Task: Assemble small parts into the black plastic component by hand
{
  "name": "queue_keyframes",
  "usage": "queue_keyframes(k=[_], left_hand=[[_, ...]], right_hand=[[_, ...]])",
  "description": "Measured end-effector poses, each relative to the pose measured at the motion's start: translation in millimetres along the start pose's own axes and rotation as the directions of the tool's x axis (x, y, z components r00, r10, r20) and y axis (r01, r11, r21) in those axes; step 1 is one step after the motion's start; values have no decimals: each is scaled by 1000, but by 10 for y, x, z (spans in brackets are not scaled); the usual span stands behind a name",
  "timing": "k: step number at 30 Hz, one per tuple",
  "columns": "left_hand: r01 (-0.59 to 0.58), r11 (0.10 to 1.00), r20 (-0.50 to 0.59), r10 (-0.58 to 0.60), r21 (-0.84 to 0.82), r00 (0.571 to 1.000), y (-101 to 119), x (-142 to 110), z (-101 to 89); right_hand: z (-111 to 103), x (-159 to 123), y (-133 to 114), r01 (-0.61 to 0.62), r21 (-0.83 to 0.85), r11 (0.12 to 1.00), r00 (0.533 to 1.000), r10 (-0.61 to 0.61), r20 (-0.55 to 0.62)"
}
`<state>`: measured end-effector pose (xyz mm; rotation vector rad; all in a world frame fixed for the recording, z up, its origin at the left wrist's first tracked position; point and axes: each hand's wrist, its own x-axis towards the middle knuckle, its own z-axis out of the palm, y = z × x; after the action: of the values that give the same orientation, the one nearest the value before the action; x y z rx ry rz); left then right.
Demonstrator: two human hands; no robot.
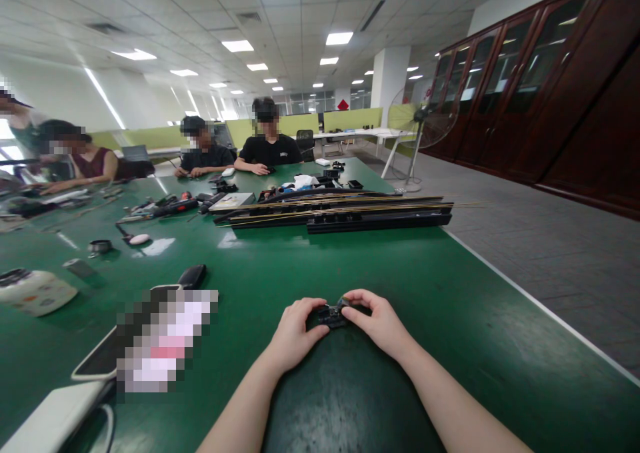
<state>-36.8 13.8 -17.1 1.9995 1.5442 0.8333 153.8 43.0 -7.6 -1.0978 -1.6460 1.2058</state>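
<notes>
Between my two hands, just above or on the green table (300, 266), is a small black part (331, 317) with some shiny metal on it; its exact kind is too small to tell. My left hand (296, 330) grips its left side, thumb below and fingers above. At its upper right, my right hand (376, 320) pinches a small dark piece with a hint of colour (343, 302) between thumb and fingers. Whether that piece is joined to the black part, I cannot tell.
Long black strips (380, 217) with thin brass-coloured rods lie across the table ahead. To the left are a phone-like device (103, 353), a white box (57, 416) and a pale round container (37, 293). Several people sit beyond; a fan (420, 116) stands right.
</notes>
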Motion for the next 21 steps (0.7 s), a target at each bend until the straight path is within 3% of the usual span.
queue_keyframes(k=[10,21], left_hand=[[3,1000,12,-3,0,1000,2,-9,-1],[0,1000,10,0,-15,1000,-26,-2,13]], right_hand=[[-26,55,131,-35,210,977,998,45,-43],[-51,48,28,-125,340,932,986,155,-60]])
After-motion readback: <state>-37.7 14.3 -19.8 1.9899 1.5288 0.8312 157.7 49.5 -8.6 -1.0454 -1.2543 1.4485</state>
